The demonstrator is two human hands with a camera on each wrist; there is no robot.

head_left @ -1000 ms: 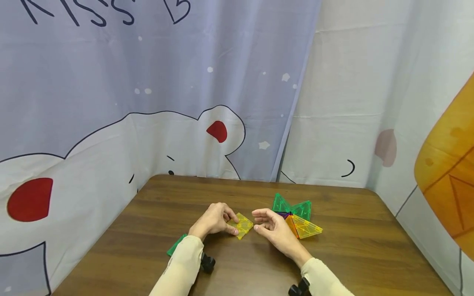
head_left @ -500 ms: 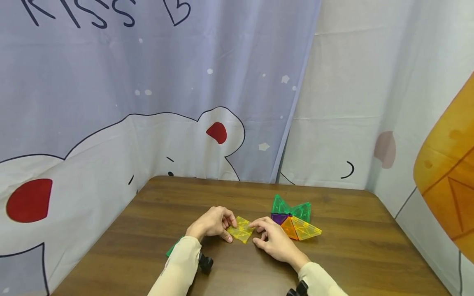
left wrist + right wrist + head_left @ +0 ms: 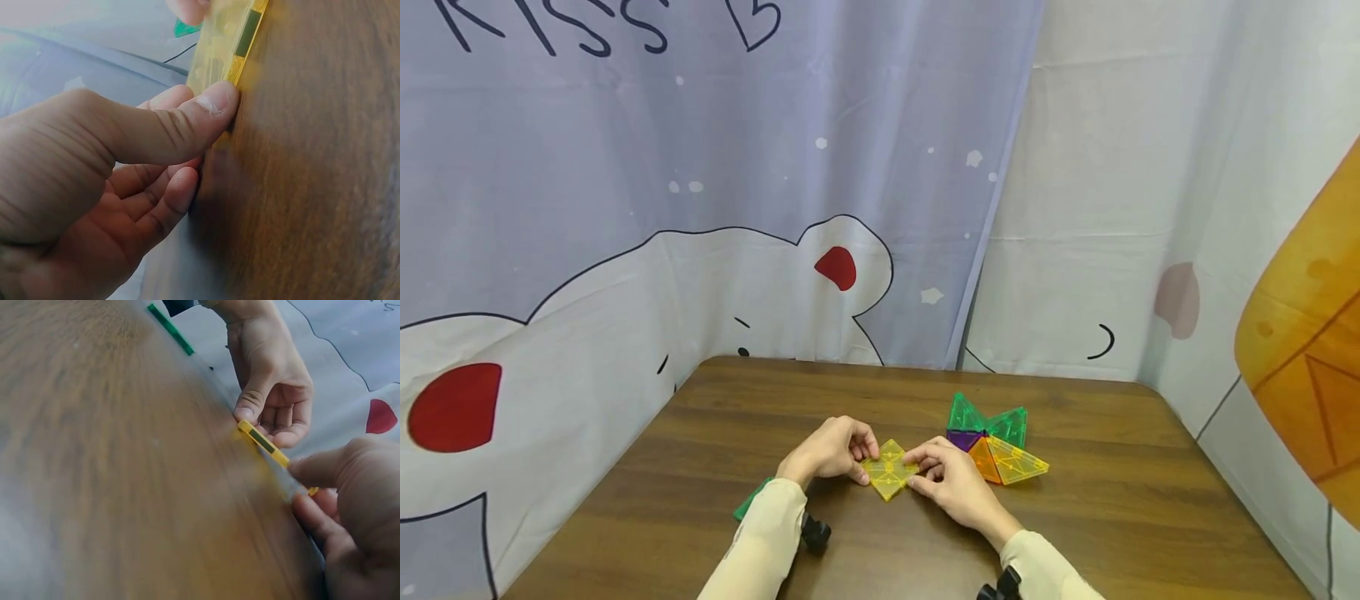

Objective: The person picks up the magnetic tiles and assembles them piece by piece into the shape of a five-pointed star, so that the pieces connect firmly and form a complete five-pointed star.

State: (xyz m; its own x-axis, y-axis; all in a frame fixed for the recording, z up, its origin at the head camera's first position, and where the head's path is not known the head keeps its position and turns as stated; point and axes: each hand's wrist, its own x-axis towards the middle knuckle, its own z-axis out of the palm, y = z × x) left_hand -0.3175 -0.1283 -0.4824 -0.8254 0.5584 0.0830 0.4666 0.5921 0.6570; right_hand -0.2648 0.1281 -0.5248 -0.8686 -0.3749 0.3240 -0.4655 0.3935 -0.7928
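In the head view a translucent yellow square magnetic tile (image 3: 889, 472) lies on the wooden table, one corner pointing toward me. My left hand (image 3: 835, 452) pinches its left corner between thumb and fingers. At the opposite corner my right hand (image 3: 953, 483) holds the tile with thumb and index finger. Seen from the left wrist, the thumb (image 3: 209, 112) presses on the tile's edge, where a dark magnet strip shows. In the right wrist view the yellow tile (image 3: 265, 442) appears edge-on, low over the tabletop, with both hands at it.
Right of my right hand sits a group of joined tiles: green (image 3: 1009, 427), purple (image 3: 964, 438), orange (image 3: 985, 460) and yellow (image 3: 1018, 461). A green tile (image 3: 751, 500) lies partly hidden behind my left forearm. Printed curtains (image 3: 775, 167) hang behind the table (image 3: 1105, 500).
My right hand has come in from beside the tile and taken its right corner. The yellow tile has turned slightly and shifted a little toward me. My left hand has stayed at its left side.
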